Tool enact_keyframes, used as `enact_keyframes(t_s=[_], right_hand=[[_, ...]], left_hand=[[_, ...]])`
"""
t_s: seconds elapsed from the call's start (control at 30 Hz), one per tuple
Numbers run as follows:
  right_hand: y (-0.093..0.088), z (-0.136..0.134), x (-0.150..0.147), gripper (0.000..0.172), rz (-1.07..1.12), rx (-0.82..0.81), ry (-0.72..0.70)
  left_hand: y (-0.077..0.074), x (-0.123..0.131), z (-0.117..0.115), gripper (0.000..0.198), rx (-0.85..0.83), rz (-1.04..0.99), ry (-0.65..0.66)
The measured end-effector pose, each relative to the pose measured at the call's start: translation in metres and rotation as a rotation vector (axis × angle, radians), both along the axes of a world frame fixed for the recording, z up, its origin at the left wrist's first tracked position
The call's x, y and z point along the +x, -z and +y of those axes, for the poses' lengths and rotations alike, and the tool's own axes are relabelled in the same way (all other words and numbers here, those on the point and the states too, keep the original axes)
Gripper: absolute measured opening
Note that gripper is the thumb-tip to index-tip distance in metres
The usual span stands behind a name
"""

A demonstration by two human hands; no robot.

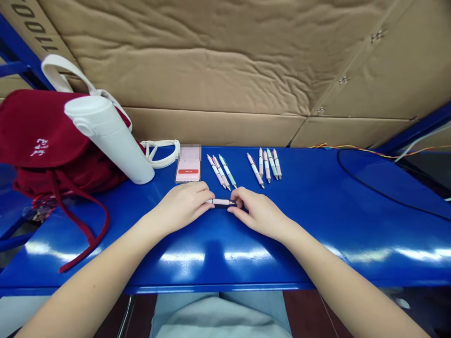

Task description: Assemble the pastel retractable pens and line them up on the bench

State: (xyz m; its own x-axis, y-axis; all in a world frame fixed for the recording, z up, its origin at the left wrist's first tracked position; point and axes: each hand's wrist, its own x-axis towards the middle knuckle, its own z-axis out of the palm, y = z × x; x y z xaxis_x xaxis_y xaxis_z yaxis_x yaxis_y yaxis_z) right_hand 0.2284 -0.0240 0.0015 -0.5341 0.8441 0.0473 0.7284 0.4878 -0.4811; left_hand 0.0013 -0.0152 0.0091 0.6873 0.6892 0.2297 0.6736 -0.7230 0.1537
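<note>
Shiny blue is taking up the lower half of the frame: that's the table (317, 202), with a pale pen (221, 202) sitting level near the centre. The left hand (188, 204) is pinching one end, thumb and fingers closed on it, leaving the barrel and metal tip showing. The right hand (259, 211) is curling in at the tip, but I honestly can't tell if it's gripping or just touching. Working from both ends is probably keeping the pen steady. Just above centre, three pens (221, 173) and five more (267, 167) are lying in separate bunches, tips facing the person, maybe for easy reach. The phone (188, 164) is lying left of them, screen up, presumably for viewing.
</note>
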Motion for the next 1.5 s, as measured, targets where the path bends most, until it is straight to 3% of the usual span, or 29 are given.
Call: enact_keyframes(t_s=[0.07,0.2,0.4,0.6,0.8,0.9,0.97,1.07,1.13,1.27,1.37,1.5], right_hand=[[0.000,0.000,0.000,0.014,-0.008,0.012,-0.029],[-0.001,0.000,-0.001,0.027,-0.051,-0.003,-0.078],[0.000,0.000,-0.002,0.021,-0.046,0.031,-0.070],[0.000,0.001,-0.002,0.030,-0.078,0.007,-0.148],[-0.006,-0.002,-0.001,0.030,-0.158,0.059,-0.172],[-0.012,0.004,0.009,0.029,-0.147,0.125,-0.063],[-0.015,0.011,0.019,0.031,-0.150,0.163,0.139],[-0.017,0.025,0.033,0.039,-0.239,0.164,0.446],[-0.014,0.033,0.040,0.041,-0.330,0.131,0.534],[-0.003,0.038,0.041,0.039,-0.439,0.112,0.532],[0.003,0.033,0.030,0.035,-0.387,0.249,0.514],[0.011,0.027,0.003,0.025,-0.312,0.436,0.314]], left_hand=[[0.000,-0.001,0.000,0.022,0.005,0.004,-0.002],[-0.001,-0.001,0.001,0.023,0.016,0.020,0.003],[-0.001,0.000,0.000,0.024,0.015,0.003,0.016],[-0.001,0.003,-0.003,0.025,-0.014,0.015,0.029],[0.000,0.003,-0.004,0.024,0.166,-0.007,0.086],[-0.005,0.000,-0.004,0.033,0.337,-0.139,0.016],[-0.009,-0.003,-0.003,0.049,0.422,-0.233,-0.070],[-0.011,-0.006,-0.001,0.052,0.384,-0.236,-0.106],[-0.009,-0.006,0.001,0.040,0.292,-0.159,-0.056],[-0.002,-0.003,0.003,0.026,0.123,-0.037,0.037],[0.000,-0.001,0.003,0.028,0.078,-0.021,0.037],[0.000,0.000,0.003,0.030,0.052,-0.013,0.033]])
